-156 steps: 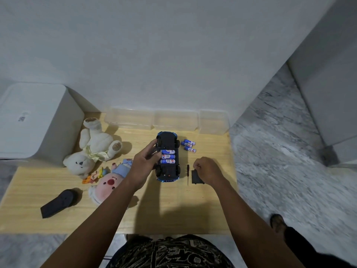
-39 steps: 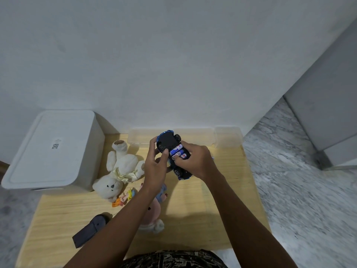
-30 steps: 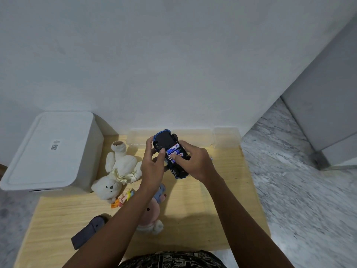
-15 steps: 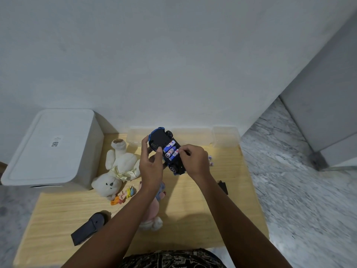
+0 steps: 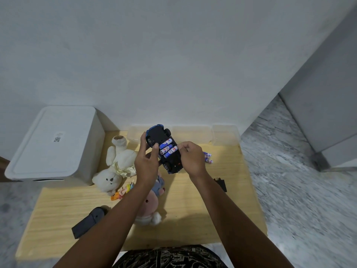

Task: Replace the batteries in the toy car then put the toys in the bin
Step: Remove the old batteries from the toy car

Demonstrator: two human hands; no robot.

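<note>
A blue and black toy car (image 5: 157, 134) is held upside down above the table, its open underside showing three blue batteries (image 5: 167, 148). My left hand (image 5: 147, 163) grips the car's left side, thumb near the batteries. My right hand (image 5: 192, 158) holds the car's right side with fingers curled at the battery bay. Loose batteries (image 5: 208, 157) lie on the wooden table (image 5: 58, 219) to the right. The black battery cover (image 5: 220, 184) lies near the right edge. A white lidded bin (image 5: 54, 144) stands at the left.
A white teddy bear (image 5: 116, 167), a small colourful toy (image 5: 121, 192) and a pink plush doll (image 5: 150, 207) lie under my left arm. A black remote (image 5: 87, 225) lies front left. Clear plastic boxes (image 5: 193, 133) line the wall. Marble floor lies to the right.
The car was lifted from the table and tilted in both hands. My right hand let go of the battery cover, which now lies on the table, and moved to the battery bay.
</note>
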